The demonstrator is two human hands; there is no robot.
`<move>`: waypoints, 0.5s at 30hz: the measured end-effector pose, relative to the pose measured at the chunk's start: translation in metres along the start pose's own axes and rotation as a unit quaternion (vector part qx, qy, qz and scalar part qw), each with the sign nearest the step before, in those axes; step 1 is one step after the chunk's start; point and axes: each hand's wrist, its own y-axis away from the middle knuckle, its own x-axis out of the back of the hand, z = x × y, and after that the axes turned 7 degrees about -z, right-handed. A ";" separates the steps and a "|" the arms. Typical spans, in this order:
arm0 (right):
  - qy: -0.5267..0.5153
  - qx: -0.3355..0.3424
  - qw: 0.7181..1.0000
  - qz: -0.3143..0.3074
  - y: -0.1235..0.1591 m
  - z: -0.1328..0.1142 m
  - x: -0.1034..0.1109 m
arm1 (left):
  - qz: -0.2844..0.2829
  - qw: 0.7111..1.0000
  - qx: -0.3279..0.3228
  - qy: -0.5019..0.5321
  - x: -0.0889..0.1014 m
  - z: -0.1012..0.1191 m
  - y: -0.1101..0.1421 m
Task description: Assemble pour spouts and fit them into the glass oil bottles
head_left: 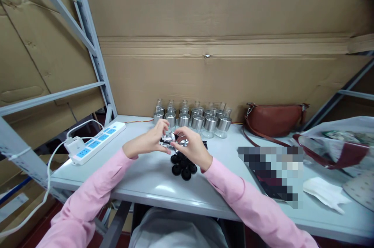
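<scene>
Over the middle of the table, my left hand (148, 139) has its thumb and fingers closed around a small shiny silver metal part (168, 138). The fingers of my right hand (195, 147) pinch the same part from the other side. Its exact shape is partly hidden by my fingers. More silver pieces (184, 143) show by my right fingertips; whether they lie on the table or are held, I cannot tell. Several round black caps (186, 174) lie clustered below and beside my right hand. Behind both hands stand several clear glass bottles (197, 121) with silver metal bands, in rows.
A white power strip (101, 142) with a plugged-in charger lies at left. To the right are a brown handbag (274, 120), a blurred-out flat device (271, 176), a white tissue (325, 193) and a plastic bag (341, 142). A cardboard wall (228, 80) closes the back.
</scene>
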 end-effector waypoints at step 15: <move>-0.006 -0.086 0.991 0.103 0.010 0.037 0.033 | -0.155 0.946 0.167 -0.232 -0.024 -0.066 0.048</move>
